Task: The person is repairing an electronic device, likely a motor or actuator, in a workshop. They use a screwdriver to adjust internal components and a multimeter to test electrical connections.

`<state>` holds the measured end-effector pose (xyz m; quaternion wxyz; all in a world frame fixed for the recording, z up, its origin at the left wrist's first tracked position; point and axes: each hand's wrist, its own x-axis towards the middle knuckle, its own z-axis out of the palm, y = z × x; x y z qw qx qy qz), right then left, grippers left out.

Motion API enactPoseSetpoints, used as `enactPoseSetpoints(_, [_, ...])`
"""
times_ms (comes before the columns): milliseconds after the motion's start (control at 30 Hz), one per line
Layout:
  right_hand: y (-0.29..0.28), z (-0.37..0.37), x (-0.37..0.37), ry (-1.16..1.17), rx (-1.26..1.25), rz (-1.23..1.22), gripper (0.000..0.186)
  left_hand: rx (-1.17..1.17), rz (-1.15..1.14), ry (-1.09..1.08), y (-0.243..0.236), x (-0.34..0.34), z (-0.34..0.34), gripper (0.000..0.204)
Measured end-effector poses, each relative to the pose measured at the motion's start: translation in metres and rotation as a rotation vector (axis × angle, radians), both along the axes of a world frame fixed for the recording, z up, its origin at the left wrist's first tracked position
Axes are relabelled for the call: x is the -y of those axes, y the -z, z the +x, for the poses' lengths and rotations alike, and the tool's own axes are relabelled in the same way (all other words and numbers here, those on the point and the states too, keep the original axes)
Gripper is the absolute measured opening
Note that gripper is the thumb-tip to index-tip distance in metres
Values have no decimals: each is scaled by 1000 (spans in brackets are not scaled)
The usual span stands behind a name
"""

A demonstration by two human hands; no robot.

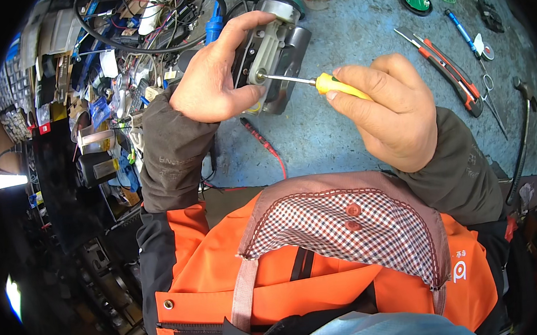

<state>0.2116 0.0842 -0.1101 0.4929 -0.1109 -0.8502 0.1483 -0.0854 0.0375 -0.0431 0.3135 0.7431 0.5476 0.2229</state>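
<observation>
The person's left hand (215, 78) grips a grey and black motor-like device (273, 58) that stands on the blue workbench (353, 130), the thumb pressed along its lower edge and the other fingers wrapped over its top and far side. The right hand (389, 112) holds a yellow-handled screwdriver (312, 82) — fingers pressed together and curled around the handle, the thin shaft lying nearly level with its tip touching a fitting on the device's pale grey face.

To the right on the bench lie a red and black utility knife (455, 80), a blue pen-shaped tool (461, 29) and a pair of scissors (490, 93), well apart from the hands. A round green disc (417, 0) sits near the far edge. A red probe lead (265, 144) trails just below the device. At the left — a heap of tangled wires (147, 33), small packets and white labels, too cluttered to tell apart.
</observation>
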Motion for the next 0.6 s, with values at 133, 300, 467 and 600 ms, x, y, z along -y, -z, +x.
enactPoseSetpoints(133, [1,-2,-1,7,-16,21,26,5,-18,41,-2,-1,-6,92])
enactPoseSetpoints(300, [-2,-4,1,3,5,36,27,-7,-26,67,-1,0,-18,95])
enactPoseSetpoints(467, [-2,-8,0,7,20,31,28,80,-9,34,4,4,-19,92])
enactPoseSetpoints(600, [-3,-11,4,13,10,-9,28,160,-73,-16,0,11,-17,90])
